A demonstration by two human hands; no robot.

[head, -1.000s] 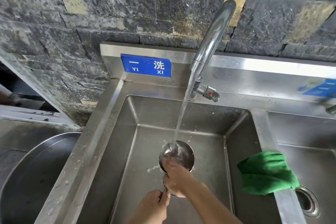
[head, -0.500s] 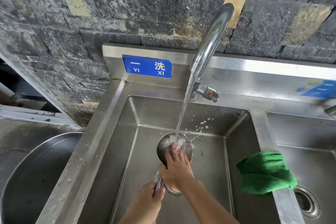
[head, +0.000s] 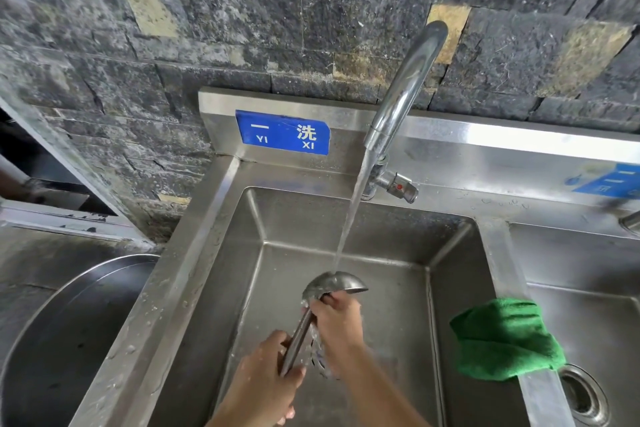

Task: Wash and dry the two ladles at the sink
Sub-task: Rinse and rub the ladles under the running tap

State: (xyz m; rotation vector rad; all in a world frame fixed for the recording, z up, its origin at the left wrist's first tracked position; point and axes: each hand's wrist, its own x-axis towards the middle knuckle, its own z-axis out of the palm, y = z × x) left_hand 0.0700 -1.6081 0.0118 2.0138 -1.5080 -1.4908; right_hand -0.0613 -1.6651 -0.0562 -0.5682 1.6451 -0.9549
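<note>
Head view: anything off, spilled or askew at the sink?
Nothing really stands out: tap water lands on the ladle, gripped by left hand and right hand; green cloth hangs over the basin divider, bunched but not fallen. Only one ladle shows.

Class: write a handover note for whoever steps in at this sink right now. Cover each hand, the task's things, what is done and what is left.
Left hand grips the ladle's handle low down.
Right hand grips the ladle where handle meets bowl. The bowl is dome-up under the running faucet, over the left basin.
Green cloth lies draped on the divider between the basins, with no hand on it.
Done: this ladle is mid-rinse.
Left: finish rinsing it, wash the second ladle (not clearly in view), then dry both.
</note>
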